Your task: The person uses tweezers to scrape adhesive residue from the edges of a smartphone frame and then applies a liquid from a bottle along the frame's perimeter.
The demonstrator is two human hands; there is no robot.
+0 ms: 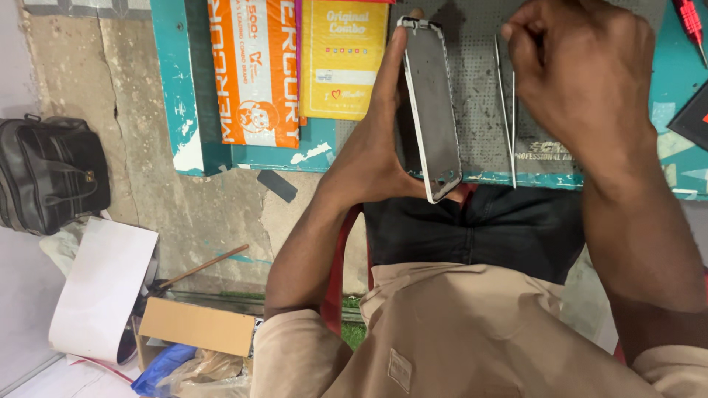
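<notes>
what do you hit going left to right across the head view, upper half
black bag → orange package → yellow package → left hand → phone frame → tweezers → right hand → red screwdriver

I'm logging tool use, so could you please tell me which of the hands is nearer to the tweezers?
Right. The right hand grips the tweezers at their top; the left hand is apart, holding the phone frame beside them.
</notes>
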